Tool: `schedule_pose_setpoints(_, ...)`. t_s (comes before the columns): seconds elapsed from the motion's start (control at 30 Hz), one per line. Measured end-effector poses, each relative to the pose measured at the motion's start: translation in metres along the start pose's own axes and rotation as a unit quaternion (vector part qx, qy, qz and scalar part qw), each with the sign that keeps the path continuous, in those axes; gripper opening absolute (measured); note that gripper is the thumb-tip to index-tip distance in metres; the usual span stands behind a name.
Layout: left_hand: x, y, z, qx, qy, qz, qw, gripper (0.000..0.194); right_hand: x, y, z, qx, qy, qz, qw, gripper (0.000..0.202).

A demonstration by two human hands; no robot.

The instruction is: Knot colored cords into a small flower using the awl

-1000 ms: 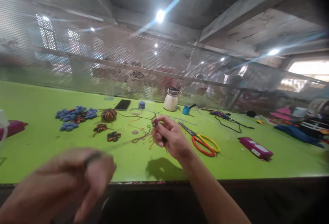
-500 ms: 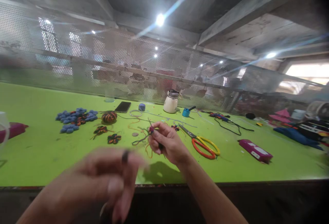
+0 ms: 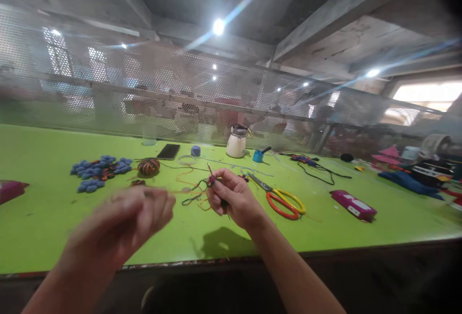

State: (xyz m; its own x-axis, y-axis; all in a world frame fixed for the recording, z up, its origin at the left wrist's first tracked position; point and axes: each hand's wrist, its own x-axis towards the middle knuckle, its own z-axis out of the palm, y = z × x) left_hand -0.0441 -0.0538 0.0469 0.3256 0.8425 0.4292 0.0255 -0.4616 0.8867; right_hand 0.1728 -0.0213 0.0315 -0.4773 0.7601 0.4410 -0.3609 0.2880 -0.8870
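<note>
Purplish yarn piece (image 3: 211, 180), pinched in our right grip (image 3: 233, 196) at three o'clock from the yarn ball (image 3: 148, 166), looks light and soft; we'd pinch its edge. Our left grip (image 3: 126, 215), blurred, we can't read.

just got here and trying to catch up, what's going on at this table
A person is handling yarn over a bright green table. The right hand pinches a small, dark, multicoloured yarn piece. The left hand is raised and blurred; whether it grips any yarn is unclear. Beyond the left hand are a round, dark-and-orange yarn ball and a cluster of puffy blue yarn flowers. Metal scissors with orange and yellow handles lie right of the right hand.
</note>
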Motion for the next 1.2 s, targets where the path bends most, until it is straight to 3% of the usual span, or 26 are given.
schedule_pose_setpoints(0.1,0.014,-0.004,0.002,0.019,0.029,0.002,0.999,0.04,-0.001,0.0,0.001,-0.002,-0.01,0.009,1.0,0.019)
schedule_pose_setpoints(0.17,0.021,-0.011,0.006,0.234,0.044,-0.033,0.971,0.044,-0.001,-0.002,-0.001,0.01,-0.003,0.001,1.0,0.017)
schedule_pose_setpoints(0.23,0.021,-0.015,0.008,0.355,0.015,-0.051,0.933,0.032,-0.001,-0.003,-0.003,0.034,0.009,-0.014,0.999,0.015)
schedule_pose_setpoints(0.27,0.018,-0.014,0.008,0.348,-0.024,-0.052,0.936,0.036,-0.001,-0.004,-0.003,0.044,0.012,-0.018,0.999,0.014)
schedule_pose_setpoints(0.3,0.014,-0.012,0.008,0.276,-0.076,-0.043,0.957,0.04,-0.001,-0.004,-0.004,0.051,0.012,-0.02,0.998,0.014)
schedule_pose_setpoints(0.37,0.01,-0.006,0.009,0.06,-0.139,0.009,0.988,0.044,0.0,-0.002,-0.003,0.051,0.002,-0.015,0.999,0.013)
schedule_pose_setpoints(0.4,0.011,-0.003,0.009,-0.03,-0.138,0.029,0.99,0.046,0.0,-0.001,-0.003,0.047,-0.007,-0.01,0.999,0.013)
schedule_pose_setpoints(0.43,0.014,-0.002,0.011,-0.06,-0.102,0.024,0.993,0.046,0.0,0.0,-0.003,0.045,-0.015,-0.007,0.999,0.013)
schedule_pose_setpoints(0.47,0.018,-0.001,0.012,-0.028,-0.053,0.003,0.998,0.045,0.001,0.001,-0.003,0.044,-0.018,-0.006,0.999,0.014)
schedule_pose_setpoints(0.53,0.027,-0.004,0.015,0.147,0.008,-0.028,0.989,0.052,0.002,0.0,-0.004,0.038,-0.006,-0.009,0.999,0.013)
schedule_pose_setpoints(0.6,0.031,-0.008,0.017,0.266,-0.035,-0.059,0.962,0.032,0.002,-0.001,-0.006,0.013,0.026,-0.012,0.999,0.015)
schedule_pose_setpoints(0.7,0.026,-0.008,0.017,0.18,-0.182,-0.095,0.962,0.035,0.003,-0.001,-0.005,-0.041,0.058,-0.009,0.997,0.019)
schedule_pose_setpoints(0.77,0.023,-0.005,0.019,0.002,-0.202,-0.055,0.978,0.038,0.004,0.003,-0.002,-0.046,0.047,-0.005,0.998,0.022)
schedule_pose_setpoints(0.87,0.025,-0.005,0.027,-0.263,-0.127,-0.004,0.956,0.031,0.008,0.012,0.001,0.004,0.042,-0.006,0.999,0.024)
schedule_pose_setpoints(0.93,0.027,-0.007,0.034,-0.348,-0.078,-0.008,0.934,0.028,0.012,0.015,-0.002,0.063,0.078,0.001,0.995,0.023)
schedule_pose_setpoints(1.1,0.022,-0.006,0.038,-0.449,0.013,0.022,0.893,0.019,0.017,0.008,-0.023,0.161,0.211,0.038,0.963,0.009)
schedule_pose_setpoints(1.2,0.02,-0.005,0.032,-0.394,0.093,-0.009,0.914,0.023,0.015,0.003,-0.023,0.163,0.184,0.01,0.969,0.009)
